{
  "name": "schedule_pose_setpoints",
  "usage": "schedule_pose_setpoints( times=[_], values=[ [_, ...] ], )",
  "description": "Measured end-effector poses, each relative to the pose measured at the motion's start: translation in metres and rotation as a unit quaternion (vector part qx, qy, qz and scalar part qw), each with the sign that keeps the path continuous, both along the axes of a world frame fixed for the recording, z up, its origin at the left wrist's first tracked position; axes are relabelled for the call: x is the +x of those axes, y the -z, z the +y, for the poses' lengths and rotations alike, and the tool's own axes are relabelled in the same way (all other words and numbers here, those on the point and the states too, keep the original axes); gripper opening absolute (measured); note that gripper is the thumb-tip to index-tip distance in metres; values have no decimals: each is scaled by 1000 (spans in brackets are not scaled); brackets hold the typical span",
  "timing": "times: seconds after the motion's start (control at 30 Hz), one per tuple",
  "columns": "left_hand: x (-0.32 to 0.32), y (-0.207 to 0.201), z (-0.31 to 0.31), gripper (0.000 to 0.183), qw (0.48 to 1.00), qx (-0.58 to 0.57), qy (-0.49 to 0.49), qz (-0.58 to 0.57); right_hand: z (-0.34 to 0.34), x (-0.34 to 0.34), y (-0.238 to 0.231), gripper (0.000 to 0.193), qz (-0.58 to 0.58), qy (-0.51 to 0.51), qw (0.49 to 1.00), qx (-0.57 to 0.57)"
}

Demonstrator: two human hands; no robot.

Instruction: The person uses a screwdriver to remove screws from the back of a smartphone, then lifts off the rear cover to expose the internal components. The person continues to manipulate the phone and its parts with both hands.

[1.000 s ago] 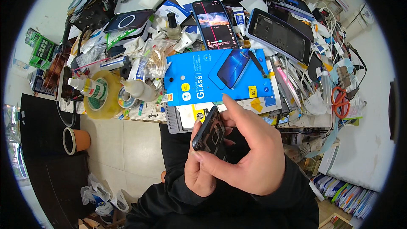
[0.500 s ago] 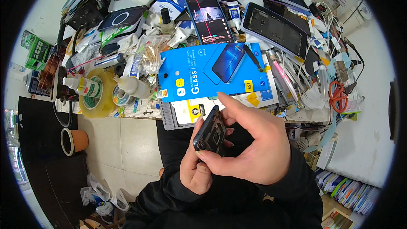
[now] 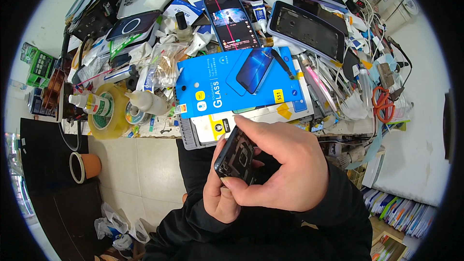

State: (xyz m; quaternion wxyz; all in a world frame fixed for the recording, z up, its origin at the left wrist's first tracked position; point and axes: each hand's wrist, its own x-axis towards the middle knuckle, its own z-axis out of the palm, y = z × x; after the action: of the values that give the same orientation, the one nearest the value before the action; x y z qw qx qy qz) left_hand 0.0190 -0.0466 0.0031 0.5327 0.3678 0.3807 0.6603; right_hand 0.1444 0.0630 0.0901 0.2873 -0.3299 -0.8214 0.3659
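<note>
A dark smartphone (image 3: 237, 157) with its inner parts bared is held up tilted, near my lap and in front of the bench edge. My left hand (image 3: 220, 199) grips it from behind and below, its fingers partly hidden by the phone. My right hand (image 3: 290, 164) curves around the other side, thumb at the lower corner and forefinger at the upper end. Just beyond my hands lies a blue screen-protector packet (image 3: 203, 79) on top of white packaging (image 3: 210, 130). A black pointed tool (image 3: 283, 63) rests on the packet.
Behind the packet leans a lit phone (image 3: 232, 24) beside a tablet-like frame (image 3: 309, 31). Tape rolls (image 3: 96, 128) and white bottles (image 3: 150, 102) stand at the left. Orange-handled scissors (image 3: 383, 106) and cables lie at the right. A plant pot (image 3: 86, 166) sits lower left.
The phone in my hands has shifted slightly left and shows more of its inner side. My right forefinger has moved left and down to its upper end. The view has shifted a little.
</note>
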Motion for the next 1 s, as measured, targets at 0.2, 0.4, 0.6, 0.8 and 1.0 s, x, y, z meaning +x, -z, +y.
schedule_pose_setpoints(
  times=[0.2, 0.4, 0.6, 0.8, 1.0],
  values=[
    [1, -1, -1, 80, 1000, -7, 10, -8, 3, 5, -7, 67, -29, -26, 999, -8],
    [4, -6, -1, 80, 999, -39, 16, -27, 1, 9, -9, 63, -47, -20, 998, -35],
    [3, -4, 1, 79, 999, -24, 19, -22, 1, 8, -7, 60, -42, -16, 999, -30],
    [4, -4, 3, 76, 1000, -18, 2, 12, 3, 8, -7, 61, -36, -15, 999, -35],
    [7, -6, 2, 76, 1000, -15, -13, -23, -3, -1, -2, 67, -41, 44, 998, -14]
  ],
)
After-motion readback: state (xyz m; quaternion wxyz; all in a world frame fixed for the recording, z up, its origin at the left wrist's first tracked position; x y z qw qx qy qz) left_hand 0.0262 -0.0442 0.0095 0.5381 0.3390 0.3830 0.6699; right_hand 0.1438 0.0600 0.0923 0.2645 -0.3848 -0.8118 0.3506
